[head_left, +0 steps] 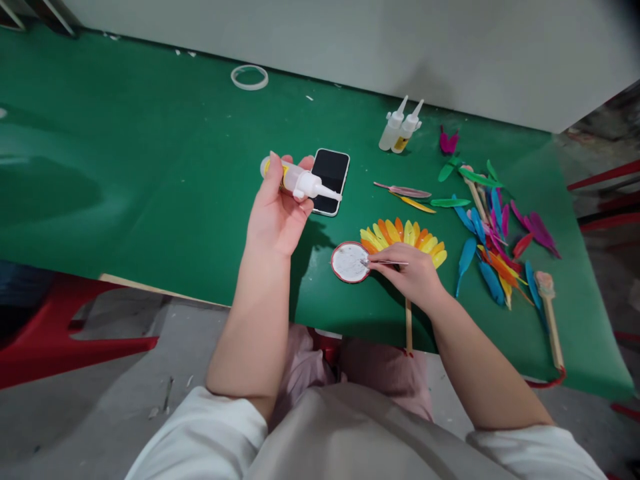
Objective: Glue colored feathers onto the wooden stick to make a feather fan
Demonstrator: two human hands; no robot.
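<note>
My left hand point(280, 220) is wrapped round a glue bottle point(300, 180), lifted above the table with its nozzle tilted to the right. My right hand point(407, 267) pinches thin metal tweezers point(395, 263). Their tips reach the right side of a round white disc with a red rim point(349, 263), where something too small to make out lies. Just behind my right hand a fan of yellow and orange feathers point(400, 231) rests on the table, partly covered by that hand. Its wooden handle point(409, 327) points toward me past the table edge.
A phone point(331, 177) lies behind my left hand. Two more glue bottles point(400, 128) stand farther back. Loose coloured feathers point(493, 233) spread over the right side, near another wooden handle point(553, 327). A white ring point(249, 78) lies by the wall.
</note>
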